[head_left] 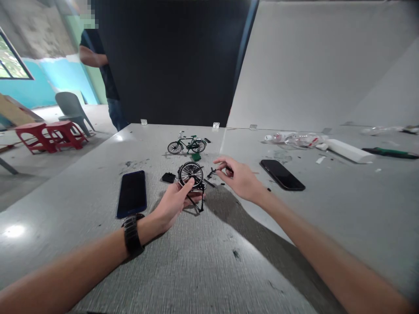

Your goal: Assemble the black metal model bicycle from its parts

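Note:
A partly assembled black model bicycle [191, 173], with spoked wheels bunched at its top and thin frame bars pointing down, rests in my left hand [175, 203]. The thumb presses on the wheel and the fingers lie behind the frame. My right hand [240, 176] is at the right, its fingers curled and the thumb near the index finger. By those fingertips is a small black branched part [212, 172]; whether they grip it is unclear. A thin black strip [208, 183] lies between the hands. Left of the wheels sits a black piece [169, 177].
Behind stands a finished green model bicycle [187, 144], with a green piece [196, 157] in front. Phones lie left [132, 194] and right [282, 175]. A plastic bottle [299, 140], white box [349, 151] and green-black tool [394, 152] are farther right. A person [104, 74] stands beyond the table.

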Tool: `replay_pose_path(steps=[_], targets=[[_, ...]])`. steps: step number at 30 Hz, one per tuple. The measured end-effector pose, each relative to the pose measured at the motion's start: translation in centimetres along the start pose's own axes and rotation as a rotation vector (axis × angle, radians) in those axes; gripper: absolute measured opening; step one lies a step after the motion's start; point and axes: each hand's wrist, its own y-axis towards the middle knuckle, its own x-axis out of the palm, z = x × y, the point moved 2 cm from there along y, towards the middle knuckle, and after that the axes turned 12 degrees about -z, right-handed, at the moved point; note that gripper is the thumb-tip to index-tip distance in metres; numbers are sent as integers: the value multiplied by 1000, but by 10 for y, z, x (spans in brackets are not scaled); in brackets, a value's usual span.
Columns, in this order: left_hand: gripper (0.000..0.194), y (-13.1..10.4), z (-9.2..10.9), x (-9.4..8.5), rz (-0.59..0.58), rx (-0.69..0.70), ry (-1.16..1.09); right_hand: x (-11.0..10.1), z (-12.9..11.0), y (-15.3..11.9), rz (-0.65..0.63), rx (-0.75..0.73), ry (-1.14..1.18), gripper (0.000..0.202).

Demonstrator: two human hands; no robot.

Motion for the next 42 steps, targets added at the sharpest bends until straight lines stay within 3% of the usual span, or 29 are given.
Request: replay_pose_path(steps=[8,14,20,37,42], targets=[[29,-1,0,2,-19,-1,-23,9,-14,-12,-82,-21,33,28],[28,2,-2,0,-38,31,-25,13,-16,-17,-36,-24,132,24],[28,2,1,1,-22,21,-37,15,-25,-19,-86,-13,218,30],[36,-1,3,7,-89,23,-17,26,-23,-19,14,-120,251,20],[35,-4,3,8,-115,34,-3,24,-25,-19,28,-87,240,19]])
